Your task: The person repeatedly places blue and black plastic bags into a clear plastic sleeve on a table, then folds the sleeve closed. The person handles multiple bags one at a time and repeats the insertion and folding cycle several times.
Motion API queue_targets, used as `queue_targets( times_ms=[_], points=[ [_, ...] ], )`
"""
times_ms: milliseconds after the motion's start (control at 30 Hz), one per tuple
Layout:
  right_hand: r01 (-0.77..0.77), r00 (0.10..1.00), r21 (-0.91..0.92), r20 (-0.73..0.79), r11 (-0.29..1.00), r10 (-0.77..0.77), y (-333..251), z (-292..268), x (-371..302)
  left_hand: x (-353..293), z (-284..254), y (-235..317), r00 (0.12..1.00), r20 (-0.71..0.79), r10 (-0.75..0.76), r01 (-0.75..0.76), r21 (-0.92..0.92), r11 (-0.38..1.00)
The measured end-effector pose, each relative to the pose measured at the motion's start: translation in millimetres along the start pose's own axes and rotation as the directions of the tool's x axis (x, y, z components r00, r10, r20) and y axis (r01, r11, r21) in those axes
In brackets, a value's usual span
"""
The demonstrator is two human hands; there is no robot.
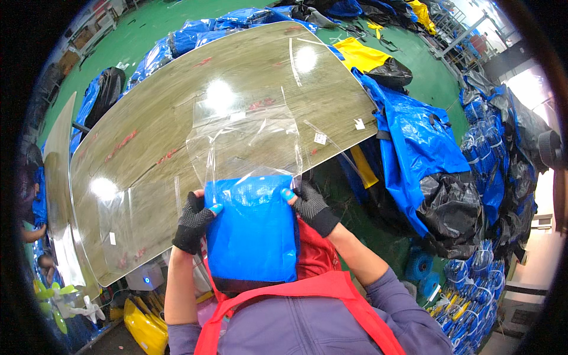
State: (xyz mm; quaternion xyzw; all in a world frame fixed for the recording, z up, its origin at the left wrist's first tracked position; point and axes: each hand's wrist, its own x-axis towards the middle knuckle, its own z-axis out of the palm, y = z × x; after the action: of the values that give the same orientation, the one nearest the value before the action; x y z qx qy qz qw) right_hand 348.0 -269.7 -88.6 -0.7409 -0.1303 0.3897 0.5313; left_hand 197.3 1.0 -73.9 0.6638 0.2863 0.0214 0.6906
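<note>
A folded blue bag (251, 231) with a black lower edge is held upright against my red apron (319, 251), at the near edge of the table. My left hand (195, 222), in a black dotted glove, pinches its upper left side with the thumb on the blue face. At the upper right corner my right hand (310, 204), gloved the same way, closes on it. Both thumb tips have blue coverings. A clear plastic bag (248, 145) spreads from the blue bag's top across the table; how far it wraps the blue bag I cannot tell.
The pale, scuffed table (148, 112) carries tape strips, red marks and more clear plastic (133, 222). Blue-and-black bags (423, 148) hang over its right side. Tied blue bundles (473, 278) stand at the right. A green fan (56, 299) and a person's arm (34, 234) are at far left.
</note>
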Motion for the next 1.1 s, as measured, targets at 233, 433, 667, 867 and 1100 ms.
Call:
queue_targets(
  times_ms=[233, 433, 667, 867, 1100],
  points=[
    [0.256, 0.967, 0.231, -0.043, 0.939, -0.253, 16.9, 51.7, -61.7, -23.7, -1.9, -2.5, 0.990, -0.087, -0.112, 0.104, -0.093, 0.990],
    [0.057, 0.998, -0.073, 0.021, 0.996, -0.055, 38.3, 14.0, -32.9, -47.1, 24.1, 4.8, 0.978, -0.121, -0.171, 0.124, -0.327, 0.937],
    [0.111, 0.994, 0.203, -0.005, 0.973, -0.113, 3.3, 8.9, 14.5, -50.4, 39.6, 17.5, 0.981, -0.173, -0.089, 0.055, -0.189, 0.980],
    [0.026, 0.993, 0.339, 0.097, 0.940, -0.062, 10.9, 31.8, -52.4, -59.9, 26.1, 8.3, 0.991, -0.107, -0.074, 0.024, -0.405, 0.914],
    [0.050, 0.874, 0.530, 0.388, 0.847, -0.294, 4.3, 6.2, -91.8, -125.6, 26.2, -27.8, 0.954, 0.173, -0.244, 0.269, -0.141, 0.953]
  ],
)
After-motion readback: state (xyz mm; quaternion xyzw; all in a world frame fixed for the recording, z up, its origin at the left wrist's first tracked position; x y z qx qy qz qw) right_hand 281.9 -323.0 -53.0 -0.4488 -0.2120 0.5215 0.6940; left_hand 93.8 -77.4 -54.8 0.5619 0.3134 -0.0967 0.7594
